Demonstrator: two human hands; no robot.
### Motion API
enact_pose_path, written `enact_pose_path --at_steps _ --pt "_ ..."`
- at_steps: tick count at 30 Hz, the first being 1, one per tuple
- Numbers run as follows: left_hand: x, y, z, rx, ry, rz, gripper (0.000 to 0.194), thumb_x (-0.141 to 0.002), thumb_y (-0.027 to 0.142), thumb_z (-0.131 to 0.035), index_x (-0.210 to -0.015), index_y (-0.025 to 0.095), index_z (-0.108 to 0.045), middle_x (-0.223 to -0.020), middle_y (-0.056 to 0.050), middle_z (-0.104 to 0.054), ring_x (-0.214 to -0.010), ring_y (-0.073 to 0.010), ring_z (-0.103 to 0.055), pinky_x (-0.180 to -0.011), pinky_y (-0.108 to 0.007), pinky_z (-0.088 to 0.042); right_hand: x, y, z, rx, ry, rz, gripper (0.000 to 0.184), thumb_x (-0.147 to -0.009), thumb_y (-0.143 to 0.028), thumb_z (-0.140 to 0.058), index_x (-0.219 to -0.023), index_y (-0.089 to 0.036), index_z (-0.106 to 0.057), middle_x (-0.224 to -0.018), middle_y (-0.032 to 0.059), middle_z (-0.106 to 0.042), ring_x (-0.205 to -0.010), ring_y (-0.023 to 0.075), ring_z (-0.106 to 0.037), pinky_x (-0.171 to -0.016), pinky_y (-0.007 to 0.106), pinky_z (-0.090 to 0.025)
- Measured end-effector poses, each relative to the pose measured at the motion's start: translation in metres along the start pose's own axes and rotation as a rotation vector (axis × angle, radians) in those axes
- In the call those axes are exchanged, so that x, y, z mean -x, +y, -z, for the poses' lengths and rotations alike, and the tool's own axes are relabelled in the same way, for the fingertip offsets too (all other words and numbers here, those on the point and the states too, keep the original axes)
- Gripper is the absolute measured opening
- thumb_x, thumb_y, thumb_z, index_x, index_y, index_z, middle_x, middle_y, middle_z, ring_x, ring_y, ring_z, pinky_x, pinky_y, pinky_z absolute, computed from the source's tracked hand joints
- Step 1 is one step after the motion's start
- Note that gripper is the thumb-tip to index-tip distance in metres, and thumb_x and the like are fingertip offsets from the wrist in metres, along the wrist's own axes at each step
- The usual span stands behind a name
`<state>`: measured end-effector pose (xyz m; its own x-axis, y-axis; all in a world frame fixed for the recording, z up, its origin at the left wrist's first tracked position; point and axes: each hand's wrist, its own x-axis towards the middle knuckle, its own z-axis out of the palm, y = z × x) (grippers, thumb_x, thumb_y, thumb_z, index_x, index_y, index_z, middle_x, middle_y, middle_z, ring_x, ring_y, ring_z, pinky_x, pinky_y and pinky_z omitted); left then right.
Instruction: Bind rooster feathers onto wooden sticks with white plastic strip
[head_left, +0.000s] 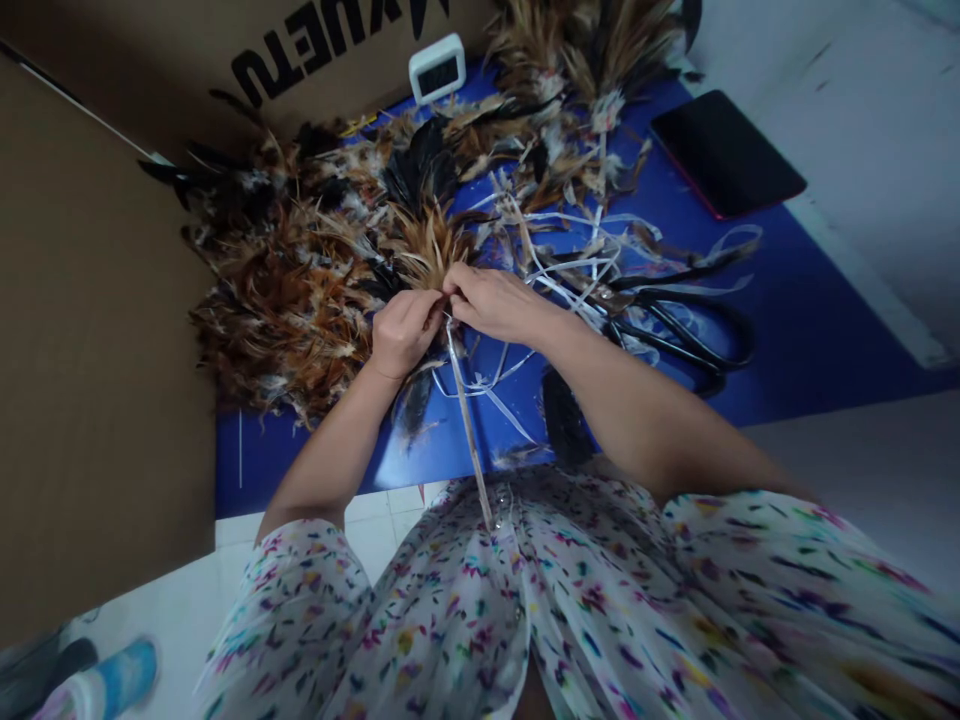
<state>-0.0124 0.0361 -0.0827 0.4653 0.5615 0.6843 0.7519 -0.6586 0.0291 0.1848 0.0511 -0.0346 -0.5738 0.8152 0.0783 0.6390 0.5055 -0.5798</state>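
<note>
Both hands meet at the base of a feather bundle (429,240), brown and tan below with dark feathers at its tip. My left hand (405,328) is closed, pinching the bundle where it joins a thin stick (469,430). Close against it, my right hand (491,300) is also closed, its fingertips at the same joint; what exactly they pinch is hidden. The stick runs down toward my floral clothing. A white ribbon (451,345) lies along its upper part.
A large heap of loose feathers (292,270) covers the left of the blue table (787,330). Black-handled scissors (690,330) lie right among white ribbons (585,270). Behind are a tablet (727,150), a white digital clock (437,70) and a cardboard box (150,60).
</note>
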Motion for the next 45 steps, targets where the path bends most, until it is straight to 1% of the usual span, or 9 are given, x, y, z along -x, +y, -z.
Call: enact_pose_path --at_steps 5,11,14,18,21,24,30,37,45 --pt "-0.004 0.003 0.001 -0.027 0.077 -0.053 0.017 -0.094 0.021 -0.053 -0.089 0.016 -0.069 -0.078 -0.006 -0.07 -0.074 -0.0129 -0.064 -0.07 -0.025 -0.047 -0.001 0.001 -0.003 -0.004 0.046 0.005 0.025 -0.091 -0.018 -0.043 -0.112 -0.015 -0.057 -0.101 0.0118 -0.071 -0.086 0.0237 -0.064 -0.075 0.033 -0.042" --pt "0.0 0.0 -0.002 -0.042 -0.007 -0.008 0.024 -0.097 0.026 -0.047 -0.092 0.016 -0.069 -0.082 -0.008 -0.071 -0.077 -0.0147 -0.066 -0.071 -0.028 -0.048 0.0 0.002 -0.005 -0.004 0.07 -0.012 0.026 -0.091 -0.018 -0.044 -0.112 -0.014 -0.059 -0.094 0.0113 -0.071 -0.081 0.0233 -0.064 -0.074 0.034 -0.042" --pt "0.001 -0.001 -0.002 -0.123 0.031 -0.067 0.024 -0.096 0.025 -0.048 -0.093 0.016 -0.07 -0.08 -0.008 -0.071 -0.076 -0.0146 -0.066 -0.068 -0.027 -0.048 0.0 0.004 -0.007 -0.03 0.1 -0.02 0.025 -0.09 -0.019 -0.045 -0.11 -0.015 -0.06 -0.089 0.0098 -0.07 -0.077 0.0218 -0.062 -0.073 0.033 -0.042" --pt "0.0 -0.001 0.001 -0.173 0.074 -0.121 0.022 -0.095 0.023 -0.05 -0.093 0.015 -0.071 -0.08 -0.007 -0.072 -0.075 -0.014 -0.066 -0.067 -0.026 -0.049 0.001 0.009 -0.008 -0.107 0.215 0.037 0.03 -0.084 -0.012 -0.047 -0.11 -0.017 -0.06 -0.092 0.0069 -0.067 -0.08 0.0198 -0.059 -0.074 0.032 -0.042" --pt "-0.001 0.0 0.002 -0.171 0.094 -0.154 0.02 -0.094 0.021 -0.051 -0.094 0.015 -0.07 -0.079 -0.007 -0.071 -0.075 -0.0145 -0.066 -0.067 -0.026 -0.048 0.001 0.011 -0.007 -0.154 0.289 0.103 0.03 -0.076 -0.007 -0.048 -0.098 -0.018 -0.066 -0.099 0.0069 -0.065 -0.085 0.0193 -0.058 -0.078 0.033 -0.042" --pt "0.0 -0.001 0.002 -0.152 0.084 -0.135 0.021 -0.095 0.022 -0.051 -0.096 0.015 -0.07 -0.08 -0.008 -0.071 -0.076 -0.0151 -0.066 -0.068 -0.027 -0.048 0.0 0.01 -0.007 -0.172 0.275 0.093 0.024 -0.073 -0.009 -0.05 -0.084 -0.017 -0.07 -0.092 0.0064 -0.066 -0.082 0.0193 -0.058 -0.075 0.033 -0.042" --pt "0.004 -0.003 -0.001 -0.052 0.001 -0.034 0.025 -0.097 0.029 -0.05 -0.098 0.016 -0.07 -0.084 -0.009 -0.07 -0.081 -0.016 -0.066 -0.073 -0.03 -0.049 -0.003 0.01 -0.012 -0.259 0.285 0.03 0.028 -0.072 -0.012 -0.052 -0.087 -0.016 -0.075 -0.088 0.0049 -0.071 -0.076 0.017 -0.06 -0.073 0.03 -0.043" --pt "0.001 -0.002 0.003 -0.151 0.038 -0.138 0.025 -0.096 0.03 -0.052 -0.099 0.015 -0.071 -0.083 -0.009 -0.071 -0.078 -0.0156 -0.066 -0.069 -0.029 -0.05 -0.009 0.011 -0.015 -0.59 0.217 -0.077 0.023 -0.071 -0.012 -0.056 -0.086 -0.011 -0.074 -0.07 0.0028 -0.067 -0.06 0.0118 -0.054 -0.062 0.027 -0.042" --pt "0.002 -0.003 0.003 -0.081 0.004 -0.115 0.026 -0.097 0.028 -0.048 -0.099 0.014 -0.071 -0.084 -0.011 -0.072 -0.081 -0.0164 -0.068 -0.072 -0.03 -0.051 -0.008 0.015 -0.016 -0.538 0.182 0.038 0.025 -0.073 -0.011 -0.055 -0.091 -0.012 -0.072 -0.068 -0.0003 -0.063 -0.061 0.0102 -0.052 -0.063 0.025 -0.04"
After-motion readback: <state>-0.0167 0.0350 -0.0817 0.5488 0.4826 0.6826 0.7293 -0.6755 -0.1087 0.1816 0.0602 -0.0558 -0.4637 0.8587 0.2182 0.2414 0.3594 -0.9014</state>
